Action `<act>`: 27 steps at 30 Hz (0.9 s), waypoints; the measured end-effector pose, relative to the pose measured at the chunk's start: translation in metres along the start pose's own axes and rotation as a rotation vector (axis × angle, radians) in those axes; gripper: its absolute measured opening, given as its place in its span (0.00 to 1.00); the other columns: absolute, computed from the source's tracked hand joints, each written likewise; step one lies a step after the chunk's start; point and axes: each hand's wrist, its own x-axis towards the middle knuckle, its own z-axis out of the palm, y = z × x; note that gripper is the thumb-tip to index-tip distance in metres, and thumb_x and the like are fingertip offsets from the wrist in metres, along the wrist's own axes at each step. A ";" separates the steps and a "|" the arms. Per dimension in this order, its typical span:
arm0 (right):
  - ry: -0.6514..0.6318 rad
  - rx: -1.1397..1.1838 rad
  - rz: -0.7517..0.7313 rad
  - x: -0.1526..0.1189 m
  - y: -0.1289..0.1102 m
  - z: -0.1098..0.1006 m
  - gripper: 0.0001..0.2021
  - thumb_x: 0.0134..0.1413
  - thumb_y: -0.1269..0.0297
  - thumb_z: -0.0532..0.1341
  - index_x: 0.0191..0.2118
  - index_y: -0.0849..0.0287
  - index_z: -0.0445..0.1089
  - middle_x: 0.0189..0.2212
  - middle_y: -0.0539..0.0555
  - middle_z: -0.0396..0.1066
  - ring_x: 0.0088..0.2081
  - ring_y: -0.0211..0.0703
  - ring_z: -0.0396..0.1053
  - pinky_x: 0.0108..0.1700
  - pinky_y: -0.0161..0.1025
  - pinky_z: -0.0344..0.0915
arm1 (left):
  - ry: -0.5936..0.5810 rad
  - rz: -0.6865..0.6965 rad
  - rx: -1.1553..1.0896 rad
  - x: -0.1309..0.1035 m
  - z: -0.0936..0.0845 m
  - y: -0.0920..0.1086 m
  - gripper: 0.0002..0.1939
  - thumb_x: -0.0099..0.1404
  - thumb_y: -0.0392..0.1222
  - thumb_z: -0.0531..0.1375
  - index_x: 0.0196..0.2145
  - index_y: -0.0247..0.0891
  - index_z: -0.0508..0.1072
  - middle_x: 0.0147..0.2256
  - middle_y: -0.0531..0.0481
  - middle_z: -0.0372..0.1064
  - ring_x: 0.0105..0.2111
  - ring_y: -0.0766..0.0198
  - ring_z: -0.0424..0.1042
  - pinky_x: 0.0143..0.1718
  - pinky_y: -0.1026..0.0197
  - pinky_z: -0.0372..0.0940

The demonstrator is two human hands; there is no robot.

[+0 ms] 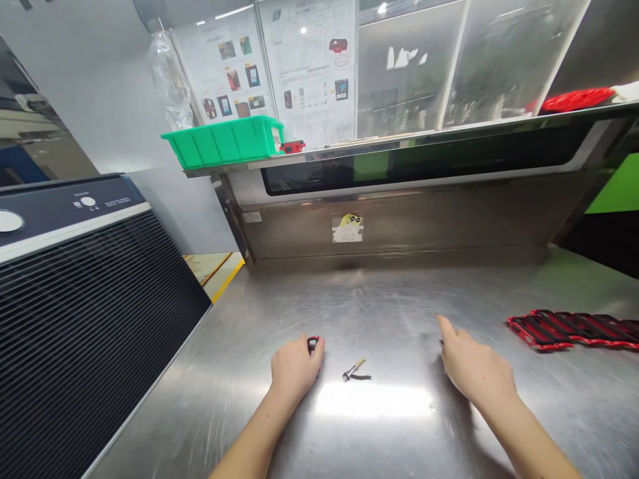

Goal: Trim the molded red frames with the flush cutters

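Note:
My left hand (296,364) is closed around a small black and red part (313,344), most of it hidden by the fingers, low over the steel table (379,299). My right hand (473,364) is farther right, its index finger stretched forward; a tiny dark bit shows by its fingers, too small to make out. Between the hands lies a pair of small pliers (357,371), handles spread. To the right of my right hand, several red and black frames (574,329) lie in an overlapping row on the table.
A green bin (224,143) and a red item (292,147) stand on the shelf above the table's back. Printed sheets (309,73) hang behind it. A black ribbed machine (94,332) borders the table's left edge. A red bundle (576,100) lies at the shelf's right.

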 end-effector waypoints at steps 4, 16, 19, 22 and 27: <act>-0.004 0.081 -0.063 0.011 0.000 0.006 0.24 0.56 0.79 0.40 0.58 0.62 0.51 0.42 0.63 0.66 0.42 0.61 0.67 0.38 0.48 0.56 | -0.013 -0.024 0.048 0.000 -0.002 -0.001 0.21 0.68 0.51 0.47 0.41 0.31 0.70 0.36 0.38 0.71 0.41 0.43 0.70 0.40 0.47 0.62; -0.349 1.417 -0.487 -0.018 -0.041 0.041 0.31 0.47 0.50 0.64 0.51 0.59 0.53 0.29 0.51 0.67 0.25 0.32 0.57 0.23 0.29 0.46 | 0.162 -0.046 0.020 0.001 -0.007 -0.008 0.15 0.69 0.46 0.50 0.49 0.36 0.60 0.48 0.44 0.61 0.39 0.53 0.70 0.34 0.56 0.60; -0.449 1.471 -0.490 -0.022 -0.045 0.047 0.32 0.45 0.50 0.66 0.50 0.59 0.52 0.29 0.51 0.67 0.23 0.31 0.58 0.22 0.28 0.46 | 0.203 0.224 -0.305 -0.009 0.008 -0.002 0.15 0.69 0.48 0.49 0.47 0.35 0.63 0.40 0.45 0.64 0.38 0.57 0.67 0.38 0.57 0.57; -0.523 1.468 -0.554 -0.020 -0.046 0.058 0.32 0.46 0.49 0.66 0.50 0.59 0.51 0.27 0.50 0.66 0.23 0.32 0.61 0.21 0.27 0.47 | 0.044 0.513 -0.684 -0.024 0.028 0.008 0.22 0.69 0.55 0.44 0.39 0.34 0.67 0.30 0.47 0.65 0.32 0.60 0.65 0.36 0.59 0.55; -0.519 1.463 -0.613 -0.020 -0.047 0.067 0.27 0.50 0.49 0.63 0.47 0.61 0.54 0.24 0.48 0.65 0.20 0.28 0.57 0.19 0.26 0.48 | -0.253 0.510 -0.985 -0.036 0.049 0.019 0.27 0.68 0.61 0.41 0.30 0.34 0.60 0.23 0.50 0.63 0.18 0.69 0.57 0.24 0.63 0.50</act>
